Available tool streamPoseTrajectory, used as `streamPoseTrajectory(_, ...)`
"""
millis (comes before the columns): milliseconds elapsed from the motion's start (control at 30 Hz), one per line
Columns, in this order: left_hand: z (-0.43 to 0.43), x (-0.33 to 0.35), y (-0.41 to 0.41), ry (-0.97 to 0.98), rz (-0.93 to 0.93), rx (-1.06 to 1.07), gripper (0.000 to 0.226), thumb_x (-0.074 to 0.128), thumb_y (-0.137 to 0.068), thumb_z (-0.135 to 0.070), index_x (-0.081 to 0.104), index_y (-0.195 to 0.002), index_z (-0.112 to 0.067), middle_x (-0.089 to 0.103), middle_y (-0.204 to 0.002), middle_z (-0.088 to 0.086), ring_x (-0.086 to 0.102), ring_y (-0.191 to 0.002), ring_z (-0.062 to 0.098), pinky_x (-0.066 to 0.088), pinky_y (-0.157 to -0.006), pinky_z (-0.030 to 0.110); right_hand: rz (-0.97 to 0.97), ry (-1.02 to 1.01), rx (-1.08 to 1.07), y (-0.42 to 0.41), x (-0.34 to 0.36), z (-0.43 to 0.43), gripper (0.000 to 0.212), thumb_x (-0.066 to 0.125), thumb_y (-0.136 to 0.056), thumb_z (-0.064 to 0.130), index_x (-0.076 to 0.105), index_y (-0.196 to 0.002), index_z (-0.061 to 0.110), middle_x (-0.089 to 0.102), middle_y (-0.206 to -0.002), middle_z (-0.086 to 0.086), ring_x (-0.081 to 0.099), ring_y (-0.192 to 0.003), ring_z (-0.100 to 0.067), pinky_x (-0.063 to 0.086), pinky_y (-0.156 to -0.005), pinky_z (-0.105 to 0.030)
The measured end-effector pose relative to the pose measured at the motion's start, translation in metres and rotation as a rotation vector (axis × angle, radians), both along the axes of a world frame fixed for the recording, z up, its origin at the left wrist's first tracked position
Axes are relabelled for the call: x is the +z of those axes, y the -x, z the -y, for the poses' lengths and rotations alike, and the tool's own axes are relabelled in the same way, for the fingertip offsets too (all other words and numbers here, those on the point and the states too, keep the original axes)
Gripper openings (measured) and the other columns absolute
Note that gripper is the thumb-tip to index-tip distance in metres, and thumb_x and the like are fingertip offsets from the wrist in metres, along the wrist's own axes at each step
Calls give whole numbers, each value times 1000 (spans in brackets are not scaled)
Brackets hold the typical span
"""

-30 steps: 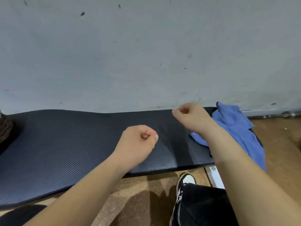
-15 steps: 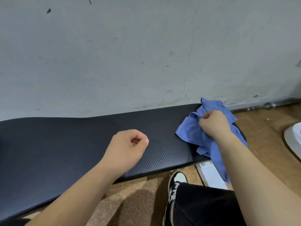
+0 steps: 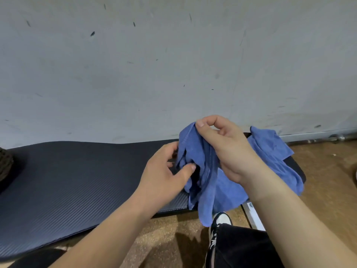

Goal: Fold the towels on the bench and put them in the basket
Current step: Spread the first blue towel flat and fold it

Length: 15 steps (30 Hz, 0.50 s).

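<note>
Blue towel (image 3: 204, 182) hangs from the right hand (image 3: 228, 149), whose thumb and forefinger pinch an upper edge of it. From that pinch the cloth drops in loose folds past the front edge of the bench (image 3: 77, 180), its lowest tip dangling well below the grip, above a shoe (image 3: 220, 221). To the right of the pinch, past the wrist, more blue cloth lies spread over the bench's end; whether that is the same towel or a second one I cannot tell.

The left hand (image 3: 166, 171) sits just below and to the left of the pinch. Its thumb tip rests against a hanging fold and its fingers curl at the cloth's left edge; whether they have closed on it I cannot tell.

The towel looks light, soft and limp, so it should sag wherever it is not held and keep no shape by itself. It seems best taken at two corners along one hemmed edge and pulled taut. The left hand likely needs the neighbouring corner, not a mid-fold.

Half a second ago the towel lay bunched on the bench's end under the right hand, and the left hand hovered loosely curled, apart from it. Now the cloth is raised and both hands meet on it.

A dark woven thing (image 3: 4, 163), likely the basket, stands far left of the grip.
</note>
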<state>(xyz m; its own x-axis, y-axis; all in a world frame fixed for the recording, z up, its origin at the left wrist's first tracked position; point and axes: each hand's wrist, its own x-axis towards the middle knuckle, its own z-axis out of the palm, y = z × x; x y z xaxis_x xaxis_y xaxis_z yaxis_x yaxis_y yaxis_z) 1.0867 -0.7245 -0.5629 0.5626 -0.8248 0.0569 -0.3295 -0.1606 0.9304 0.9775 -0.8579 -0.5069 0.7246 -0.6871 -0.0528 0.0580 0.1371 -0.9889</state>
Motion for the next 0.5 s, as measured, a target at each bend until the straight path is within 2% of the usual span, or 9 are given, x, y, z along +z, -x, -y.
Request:
streamPoseTrajectory(67, -2, 2, -5, -3, 6, 25, 24, 80, -83, -21, 67, -99, -32, 70, -93, -9, 69, -84, 7, 56, -75, 24, 48, -40, 52, -5, -1, -4, 13, 65, -98, 24, 66, -95, 12, 71, -89, -23, 68, -80, -33, 58, -73, -43)
streamPoseTrajectory(100, -3, 4, -9, -13, 26, 26, 21, 83, -80, -22, 66, -93, -26, 68, -88, -5, 67, -78, 10, 55, -69, 22, 62, -35, 50, -6, -2, -4, 12, 65, -99, 22, 65, -94, 12, 70, -85, -20, 68, -77, -30, 59, -70, -39)
streamPoseTrajectory(167, -7, 7, -16, -31, 38, -10, 27, 87, -77, -24, 64, -87, -15, 66, -80, -2, 64, -68, 9, 51, -61, 19, 70, 12, 6, -10, -3, -2, 11, 65, -99, 21, 64, -91, 14, 67, -78, -15, 65, -72, -26, 56, -67, -35)
streamPoseTrajectory(233, -13, 10, -23, -53, 33, -31, 33, 89, -76, -23, 60, -81, -7, 60, -65, -6, 54, -57, 4, 44, -53, 15, 51, 93, -48, -13, -6, 0, 13, 66, -100, 24, 64, -88, 18, 63, -78, -18, 59, -73, -27, 49, -69, -41)
streamPoseTrajectory(333, -28, 15, -32, -66, 83, -14, 42, 90, -76, -27, 54, -75, -5, 49, -58, -12, 45, -53, 0, 38, -50, 13, 28, 187, -99, -19, -11, -2, 16, 66, -101, 30, 63, -87, 22, 54, -76, -19, 47, -71, -27, 38, -66, -44)
streamPoseTrajectory(500, -65, 22, -55, -57, 216, 164, 52, 90, -74, -37, 46, -67, -9, 41, -54, -11, 37, -51, 4, 33, -48, 15, -33, 432, -134, -31, -11, -21, 14, 59, -104, 32, 60, -92, 23, 48, -64, -8, 39, -55, -15, 33, -51, -29)
